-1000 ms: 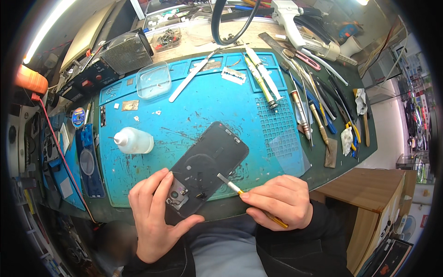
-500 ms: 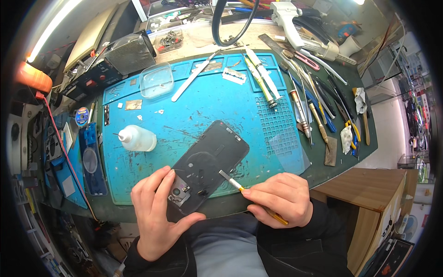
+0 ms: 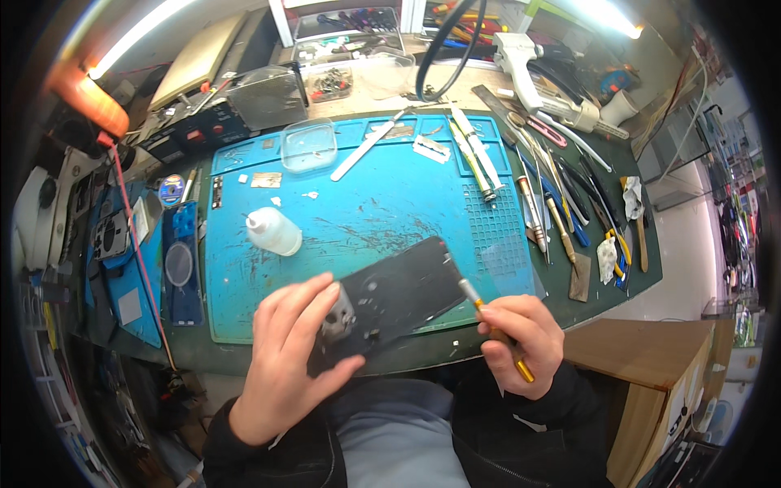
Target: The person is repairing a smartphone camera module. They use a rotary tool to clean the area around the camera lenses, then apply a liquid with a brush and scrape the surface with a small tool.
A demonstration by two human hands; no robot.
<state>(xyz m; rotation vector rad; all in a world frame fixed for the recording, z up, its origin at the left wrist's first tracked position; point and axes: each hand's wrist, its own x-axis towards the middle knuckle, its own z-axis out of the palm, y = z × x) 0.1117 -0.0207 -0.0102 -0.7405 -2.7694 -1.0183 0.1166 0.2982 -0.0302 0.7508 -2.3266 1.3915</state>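
My left hand (image 3: 285,350) holds a dark phone back housing (image 3: 407,293) by its near left end, thumb below and fingers along the upper edge. A grey camera section shows beside those fingers. The housing lies aslant over the near edge of the blue work mat (image 3: 358,220), slightly blurred. In my right hand (image 3: 525,342), the fingers are closed round a thin scraper-like tool (image 3: 469,293) with a yellow handle and pale metal front. Its tip is close to the housing's far right end; whether they touch I cannot tell.
A white squeeze bottle (image 3: 274,232) stands left on the mat. Behind it are a clear plastic box (image 3: 309,148) and a pale spatula (image 3: 366,150). Tweezers (image 3: 472,154) lie at the back right, near many hand tools (image 3: 561,191). A wooden cabinet (image 3: 643,354) stands at the right.
The housing has turned clockwise, its far end swinging right and down. My right hand has moved right with the tool, whose tip went from mid-housing to the far end. The view has shifted.
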